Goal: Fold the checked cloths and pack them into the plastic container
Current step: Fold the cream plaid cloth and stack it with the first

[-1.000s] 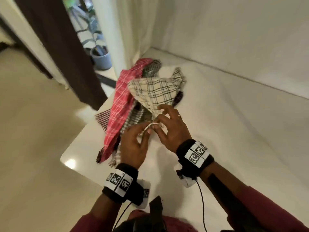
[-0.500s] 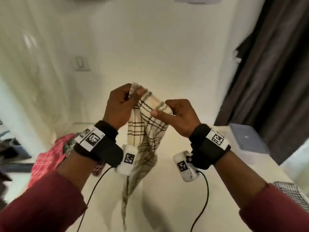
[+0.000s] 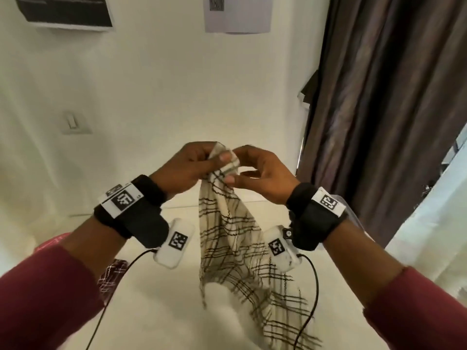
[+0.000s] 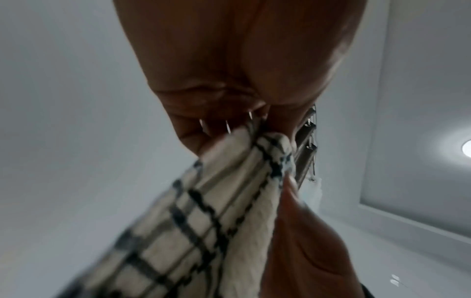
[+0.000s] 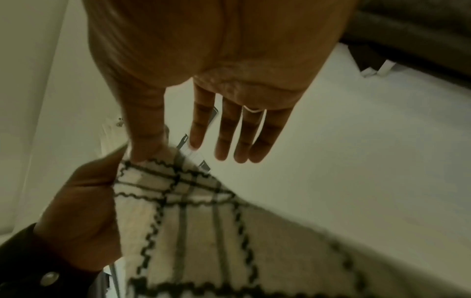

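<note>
A cream cloth with dark checks hangs in the air above the white table. My left hand pinches its top corner between thumb and fingers, which the left wrist view shows close up as the cloth runs out of the hand. My right hand is right beside it. Its fingers are straight and only the thumb rests on the cloth's edge. The right wrist view shows those spread fingers off the fabric. A sliver of the plastic container shows behind my right wrist.
A red checked cloth and a dark red checked one lie on the table at the left, partly hidden by my left arm. A dark curtain hangs at the right. A white wall with a switch stands behind.
The cream cloth has come up off the pile on the table and now hangs. My hands have drawn together at its top corner, and the right fingers have straightened.
</note>
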The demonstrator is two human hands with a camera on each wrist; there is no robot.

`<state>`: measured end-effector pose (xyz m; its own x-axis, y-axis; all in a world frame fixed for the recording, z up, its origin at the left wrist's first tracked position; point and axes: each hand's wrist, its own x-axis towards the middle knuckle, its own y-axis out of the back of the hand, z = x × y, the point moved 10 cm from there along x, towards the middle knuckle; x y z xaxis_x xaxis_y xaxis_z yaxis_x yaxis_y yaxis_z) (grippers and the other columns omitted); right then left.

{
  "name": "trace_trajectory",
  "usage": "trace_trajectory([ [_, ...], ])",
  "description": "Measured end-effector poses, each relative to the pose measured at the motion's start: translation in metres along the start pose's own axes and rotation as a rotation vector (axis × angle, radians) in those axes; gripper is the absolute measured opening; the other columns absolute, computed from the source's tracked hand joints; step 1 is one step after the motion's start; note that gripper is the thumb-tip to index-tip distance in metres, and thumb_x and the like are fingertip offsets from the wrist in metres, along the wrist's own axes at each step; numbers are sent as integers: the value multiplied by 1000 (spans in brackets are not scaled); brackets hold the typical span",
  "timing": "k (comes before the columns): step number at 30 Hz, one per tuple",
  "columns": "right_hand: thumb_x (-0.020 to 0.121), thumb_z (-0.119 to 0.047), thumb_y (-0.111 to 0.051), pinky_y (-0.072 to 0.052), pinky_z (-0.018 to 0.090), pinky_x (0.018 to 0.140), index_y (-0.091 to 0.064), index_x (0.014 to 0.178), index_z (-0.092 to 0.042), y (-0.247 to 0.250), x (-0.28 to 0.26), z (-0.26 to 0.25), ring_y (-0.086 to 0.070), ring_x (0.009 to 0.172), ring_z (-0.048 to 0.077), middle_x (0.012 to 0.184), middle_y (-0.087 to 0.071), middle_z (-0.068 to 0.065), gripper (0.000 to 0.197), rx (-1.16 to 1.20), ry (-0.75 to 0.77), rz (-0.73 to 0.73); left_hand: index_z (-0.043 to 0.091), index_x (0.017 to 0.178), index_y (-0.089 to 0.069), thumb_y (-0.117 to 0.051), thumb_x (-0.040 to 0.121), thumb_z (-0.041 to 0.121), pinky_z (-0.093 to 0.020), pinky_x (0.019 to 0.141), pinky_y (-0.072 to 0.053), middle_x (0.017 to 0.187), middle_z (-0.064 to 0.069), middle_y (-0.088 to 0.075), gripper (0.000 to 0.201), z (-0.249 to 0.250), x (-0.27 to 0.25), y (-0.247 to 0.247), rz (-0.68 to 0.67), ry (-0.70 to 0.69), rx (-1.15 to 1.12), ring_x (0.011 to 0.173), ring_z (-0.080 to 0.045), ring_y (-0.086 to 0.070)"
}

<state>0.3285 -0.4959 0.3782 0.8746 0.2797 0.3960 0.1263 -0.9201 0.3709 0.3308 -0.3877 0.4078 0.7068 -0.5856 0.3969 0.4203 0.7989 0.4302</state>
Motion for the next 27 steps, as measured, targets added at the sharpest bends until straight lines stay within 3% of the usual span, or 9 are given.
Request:
trace_trajectory([
  [3,83,-2,-67,-54,28,69,-66,90,5,-14,4,-11,-65,73,17,81,-67,15,10,214,41,-18,0,93,-62,-46,98,17,-23,68,-51,80,0,-66,24,19,10,-4,-52,-22,15,75,-12,-63],
  [5,79,-7,-72,-43,30,57,-57,73,10,-10,9,-10,-52,64,26,70,-54,16,23,341,29,24,1,94,-62,-47,98,21,-23,67,-50,81,-2,-65,26,25,15,11,-13,-38,60,75,-12,-61],
  [7,73,-11,-75,-23,34,55,-38,56,-6,0,13,-5,-36,60,25,58,-36,9,41,434,9,80,3,93,-62,-48,97,25,-23,69,-49,83,-3,-64,26,24,19,26,23,-57,103,77,-10,-60],
  [11,82,-1,-67,-51,25,64,-51,74,-12,4,17,10,-66,69,15,72,-67,5,21,636,-97,99,1,94,-60,-49,98,17,-14,72,-46,75,14,-68,20,17,22,66,188,-90,137,75,4,-61],
  [16,71,-14,-81,-51,32,89,-65,101,-8,-11,3,40,-68,85,17,98,-72,8,34,215,-202,-143,8,97,-61,-50,98,20,-15,73,-49,76,14,-66,15,-35,14,125,391,15,14,75,0,-60],
  [19,65,-20,-88,-55,36,86,-70,91,-12,-24,-8,79,-70,86,20,94,-74,4,33,-161,-294,-343,14,91,-66,-54,96,26,-14,73,-47,77,10,-65,17,-68,11,135,411,74,93,77,-5,-58],
  [21,61,-27,-89,-55,38,83,-66,90,-15,-12,-6,117,-68,88,24,92,-70,1,39,-467,-409,-358,21,85,-66,-57,92,35,-20,78,-45,80,7,-68,18,-91,8,151,452,142,289,87,-10,-58],
  [23,65,-28,-86,-52,34,87,-61,108,-14,10,-1,151,-61,102,25,104,-60,1,52,-773,-538,-357,13,92,-70,-57,88,47,-33,86,-44,100,-12,-70,36,-127,3,174,475,340,528,102,-26,-61],
  [27,80,-20,-67,-47,30,81,-60,115,-23,54,37,149,-58,109,27,118,-58,3,36,-1022,-471,-143,0,92,-67,-47,94,50,-40,83,-46,109,-27,-64,54,-175,-11,191,540,713,672,100,-42,-59],
])
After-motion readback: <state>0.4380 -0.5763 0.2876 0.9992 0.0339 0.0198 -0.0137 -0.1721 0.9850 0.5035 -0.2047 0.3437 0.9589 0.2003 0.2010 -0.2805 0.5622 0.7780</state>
